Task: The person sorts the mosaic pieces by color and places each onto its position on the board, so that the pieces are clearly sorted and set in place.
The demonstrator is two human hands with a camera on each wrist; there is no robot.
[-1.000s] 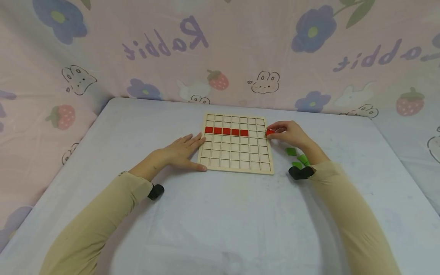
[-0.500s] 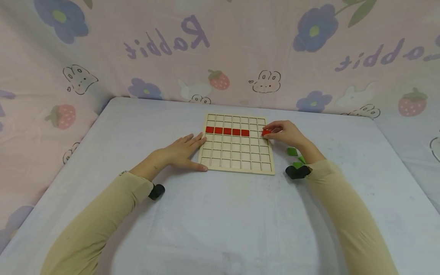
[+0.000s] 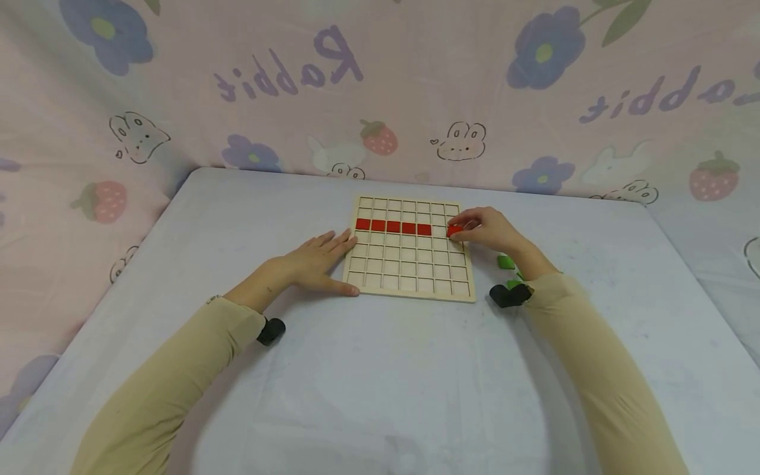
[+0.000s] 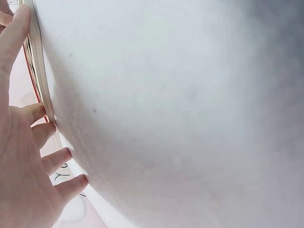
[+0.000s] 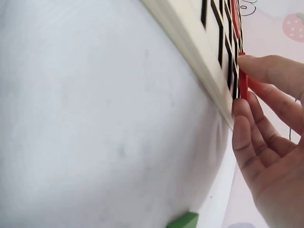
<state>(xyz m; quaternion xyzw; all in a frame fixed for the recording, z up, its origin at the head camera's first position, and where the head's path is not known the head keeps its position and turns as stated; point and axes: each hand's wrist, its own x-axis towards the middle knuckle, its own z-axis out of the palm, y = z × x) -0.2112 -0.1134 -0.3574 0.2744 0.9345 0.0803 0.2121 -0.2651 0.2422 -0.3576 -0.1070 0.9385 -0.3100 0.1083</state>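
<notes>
A pale wooden grid board (image 3: pixel 408 269) lies on the table, with several red square tiles (image 3: pixel 393 227) side by side in one of its rows. My left hand (image 3: pixel 311 265) rests at the board's left edge, fingers spread; its thumb touches the near left corner. In the left wrist view those fingers (image 4: pixel 43 135) lie along the board's side. My right hand (image 3: pixel 489 231) pinches another red tile (image 5: pixel 243 83) between thumb and fingers, over the right end of the same row. Whether that tile touches the board cannot be told.
Several green tiles (image 3: pixel 506 262) lie on the white table (image 3: pixel 380 382) to the right of the board, partly hidden by my right wrist. A pink printed cloth (image 3: pixel 398 86) hangs behind the table.
My right hand has moved left with the red tile, from beside the board's right edge to over the right end of the row. The left hand stays in place.
</notes>
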